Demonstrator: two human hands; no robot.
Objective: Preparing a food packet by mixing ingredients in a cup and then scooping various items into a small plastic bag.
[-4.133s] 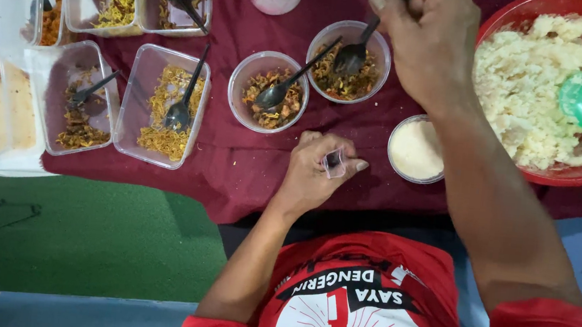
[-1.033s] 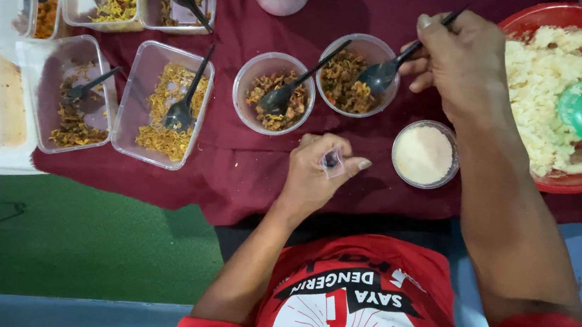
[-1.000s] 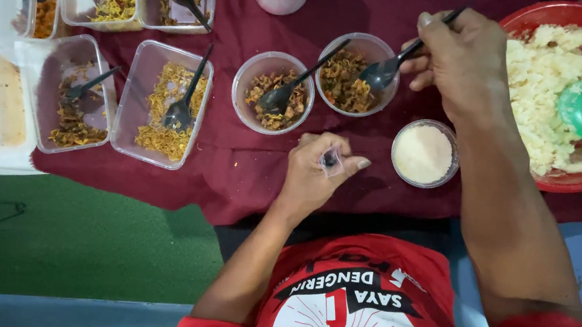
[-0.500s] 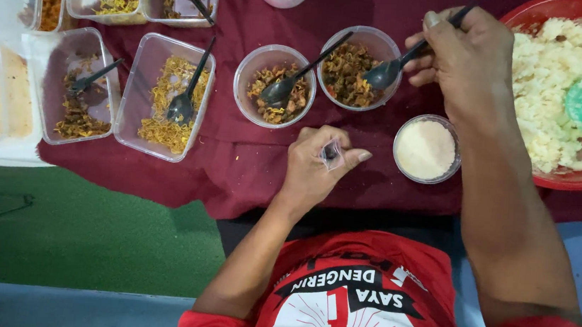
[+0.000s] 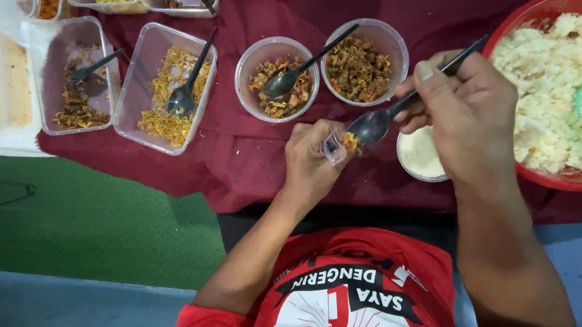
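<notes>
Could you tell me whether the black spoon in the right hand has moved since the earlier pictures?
Yes. The black spoon left the round tub of fried topping and now tips toward the small clear bag.

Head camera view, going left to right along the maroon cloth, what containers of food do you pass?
Rectangular tub of dark shreds → rectangular tub of yellow shreds → round cup with a spoon in it → round cup of brown mix → small cup of white powder → red bowl of rice.
</notes>
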